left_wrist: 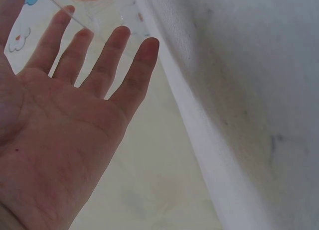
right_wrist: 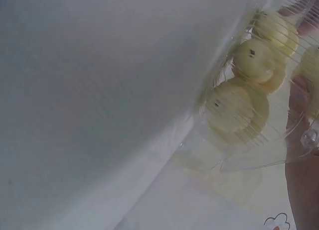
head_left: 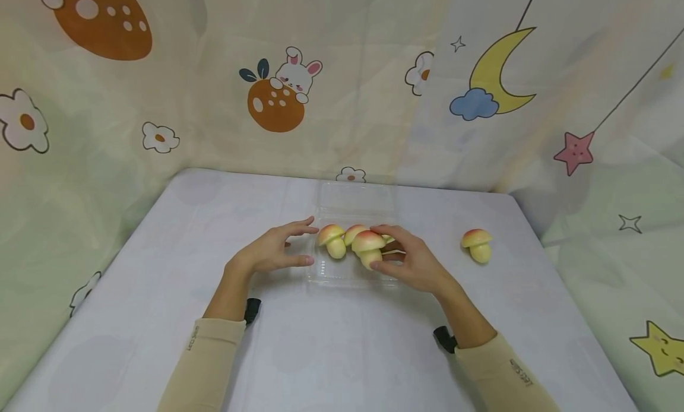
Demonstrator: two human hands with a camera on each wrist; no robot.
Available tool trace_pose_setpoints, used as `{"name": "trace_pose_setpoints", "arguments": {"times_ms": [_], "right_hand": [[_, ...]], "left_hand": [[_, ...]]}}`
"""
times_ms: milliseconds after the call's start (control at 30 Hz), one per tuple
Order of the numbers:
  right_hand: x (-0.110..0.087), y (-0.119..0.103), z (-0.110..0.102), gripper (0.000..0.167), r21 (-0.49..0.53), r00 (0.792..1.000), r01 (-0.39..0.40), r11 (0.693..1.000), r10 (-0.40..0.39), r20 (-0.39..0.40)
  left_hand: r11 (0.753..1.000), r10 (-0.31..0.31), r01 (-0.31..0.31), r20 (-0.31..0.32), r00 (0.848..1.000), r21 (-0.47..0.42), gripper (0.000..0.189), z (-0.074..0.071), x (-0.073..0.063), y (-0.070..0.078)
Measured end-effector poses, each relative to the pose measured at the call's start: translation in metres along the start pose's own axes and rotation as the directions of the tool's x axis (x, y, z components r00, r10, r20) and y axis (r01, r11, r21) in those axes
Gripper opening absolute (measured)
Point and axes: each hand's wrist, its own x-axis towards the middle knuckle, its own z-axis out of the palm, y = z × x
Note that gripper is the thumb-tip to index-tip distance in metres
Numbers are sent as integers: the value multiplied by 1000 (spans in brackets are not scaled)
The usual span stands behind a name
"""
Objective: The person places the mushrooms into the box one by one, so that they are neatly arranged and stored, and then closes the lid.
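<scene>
My right hand [head_left: 411, 259] pinches a toy mushroom [head_left: 369, 241] with a red-and-yellow cap and pale stem, holding it above a clear plastic box [head_left: 326, 275]. Inside the box lie a mushroom [head_left: 332, 240] at the left, another [head_left: 354, 232] behind the held one, and a third [head_left: 390, 237] mostly hidden by my right fingers. In the right wrist view, mushrooms [right_wrist: 229, 108] show through the clear plastic, with part of the right hand [right_wrist: 301, 155] at the edge. My left hand [head_left: 275, 246] is beside the box's left wall, fingers spread, palm bare in the left wrist view.
One more mushroom [head_left: 477, 246] lies on the white-covered table [head_left: 331, 352], right of the box. The box's clear lid [head_left: 358, 198] is folded back toward the patterned cloth backdrop [head_left: 347, 103], which hangs behind and at both sides.
</scene>
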Motion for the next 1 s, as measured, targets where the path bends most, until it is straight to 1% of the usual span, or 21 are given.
{"name": "trace_pose_setpoints", "arguments": {"times_ms": [233,433,633,833,1000], "right_hand": [[3,6,2,67,-8,1000,-16,1000,16,26],[7,5,6,69,18,999,-18,1000,17,40],[8,7,9,65,-45,997,-25,999,28,73],[9,7,10,66,-80,993,-40,996,48,106],[11,4,11,65,-100,988,-68,993,81,133]], "left_hand": [[1000,-3,3,-4,1000,-1,73,2,1,-1],[1000,-17,17,-9,1000,-6,72,0,0,2],[1000,6,-6,1,1000,-15,73,0,1,2],[1000,-12,12,-3,1000,-7,72,0,1,2],[1000,0,0,-1,1000,0,74,-1,0,1]]}}
